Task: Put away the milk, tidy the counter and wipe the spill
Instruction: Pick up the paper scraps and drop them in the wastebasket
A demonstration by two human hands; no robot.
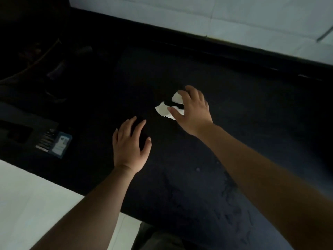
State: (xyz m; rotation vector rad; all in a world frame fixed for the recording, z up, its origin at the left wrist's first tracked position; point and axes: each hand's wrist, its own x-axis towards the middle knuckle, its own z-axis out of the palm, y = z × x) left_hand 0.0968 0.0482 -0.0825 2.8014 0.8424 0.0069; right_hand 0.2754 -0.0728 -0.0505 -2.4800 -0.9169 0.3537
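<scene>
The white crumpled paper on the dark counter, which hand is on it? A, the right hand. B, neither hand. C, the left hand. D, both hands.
A: the right hand has its fingers spread over the white crumpled paper, while the left hand lies apart from it, flat above the dark counter.

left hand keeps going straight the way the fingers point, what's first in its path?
Likely nothing close: the left hand points up and slightly right over bare dark counter. The white tissue under the right hand sits just right of that line, though depth is unclear.

paper (164, 109) on counter (252, 109) | box (60, 144) far left, possibly a card
</scene>
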